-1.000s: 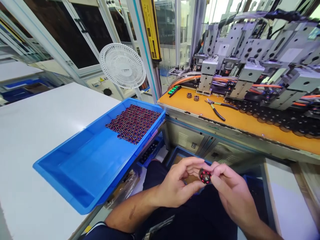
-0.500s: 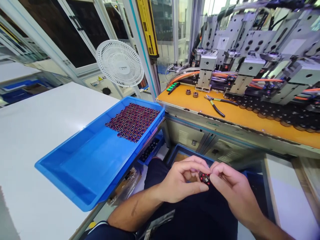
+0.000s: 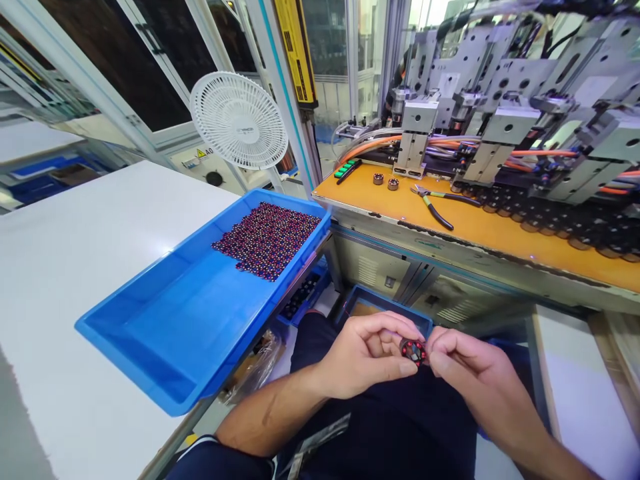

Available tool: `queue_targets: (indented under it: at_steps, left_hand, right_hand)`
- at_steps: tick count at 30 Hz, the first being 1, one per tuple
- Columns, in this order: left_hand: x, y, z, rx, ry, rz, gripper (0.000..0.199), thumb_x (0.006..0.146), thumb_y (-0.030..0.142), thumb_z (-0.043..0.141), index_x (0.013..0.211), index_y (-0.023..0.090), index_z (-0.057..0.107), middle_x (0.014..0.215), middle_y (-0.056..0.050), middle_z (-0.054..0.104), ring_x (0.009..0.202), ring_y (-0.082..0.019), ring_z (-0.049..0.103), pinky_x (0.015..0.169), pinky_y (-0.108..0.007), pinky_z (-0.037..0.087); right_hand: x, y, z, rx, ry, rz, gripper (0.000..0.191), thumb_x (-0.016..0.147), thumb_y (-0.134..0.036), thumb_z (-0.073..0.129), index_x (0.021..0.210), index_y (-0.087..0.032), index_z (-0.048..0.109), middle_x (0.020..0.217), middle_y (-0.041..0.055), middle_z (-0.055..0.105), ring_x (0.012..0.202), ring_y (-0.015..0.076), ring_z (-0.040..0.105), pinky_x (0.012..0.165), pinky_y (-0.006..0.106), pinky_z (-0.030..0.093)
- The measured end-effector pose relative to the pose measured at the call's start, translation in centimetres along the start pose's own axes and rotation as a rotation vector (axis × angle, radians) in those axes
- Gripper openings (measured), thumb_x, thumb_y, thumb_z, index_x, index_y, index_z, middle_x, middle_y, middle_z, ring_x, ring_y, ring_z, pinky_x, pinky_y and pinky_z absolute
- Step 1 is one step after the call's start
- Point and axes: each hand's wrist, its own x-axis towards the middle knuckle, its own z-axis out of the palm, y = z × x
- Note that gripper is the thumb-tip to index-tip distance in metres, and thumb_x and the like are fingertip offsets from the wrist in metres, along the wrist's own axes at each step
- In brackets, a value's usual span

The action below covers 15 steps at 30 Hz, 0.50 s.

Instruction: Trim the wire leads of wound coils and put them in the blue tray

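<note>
My left hand [image 3: 367,353] pinches a small round dark part [image 3: 413,351] between thumb and fingers, above my lap. Red spots ring its face, and its middle looks open. Close against the part's right edge is my right hand [image 3: 463,363], thumb and forefinger pressed together. Whatever lies between those fingertips is too small to make out. To the left, a blue tray [image 3: 165,327] bears many tiny dark pieces with red and pale dots [image 3: 273,240], packed together at its far end.
A white table [image 3: 100,220] supports the tray, with a white fan [image 3: 240,120] behind. On the orange bench [image 3: 345,190] lie pliers [image 3: 433,203], two small round parts [image 3: 385,181] and a green-and-black item [image 3: 347,171]. Machine units [image 3: 420,123] line its back. A blue bin [image 3: 367,293] sits below.
The round part has turned so more of its face shows. My right fingertips have shifted slightly right, away from its face to its edge. The view has moved a little.
</note>
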Motion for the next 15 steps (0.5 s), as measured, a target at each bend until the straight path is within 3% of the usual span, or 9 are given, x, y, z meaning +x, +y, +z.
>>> queue_targets:
  at_steps: [7, 15]
  left_hand:
    - [-0.1, 0.1, 0.1, -0.034, 0.013, -0.142, 0.032, 0.067, 0.017, 0.085, 0.095, 0.013, 0.071, 0.091, -0.006, 0.068, 0.074, -0.009, 0.064, 0.072, -0.023, 0.054]
    - [-0.2, 0.9, 0.1, -0.036, 0.021, -0.262, 0.033, 0.064, 0.019, 0.087, 0.093, 0.012, 0.074, 0.092, -0.006, 0.069, 0.072, -0.007, 0.063, 0.069, -0.020, 0.054]
  right_hand:
    - [0.3, -0.2, -0.8, 0.005, -0.048, -0.009, 0.023, 0.094, -0.040, 0.064, 0.079, -0.022, 0.059, 0.078, -0.0007, 0.052, 0.072, 0.0149, 0.047, 0.064, 0.023, 0.041]
    - [1.0, -0.2, -1.8, -0.101, 0.040, -0.020, 0.029, 0.094, -0.041, 0.061, 0.073, -0.021, 0.059, 0.073, -0.0003, 0.053, 0.067, 0.0149, 0.048, 0.059, 0.023, 0.041]
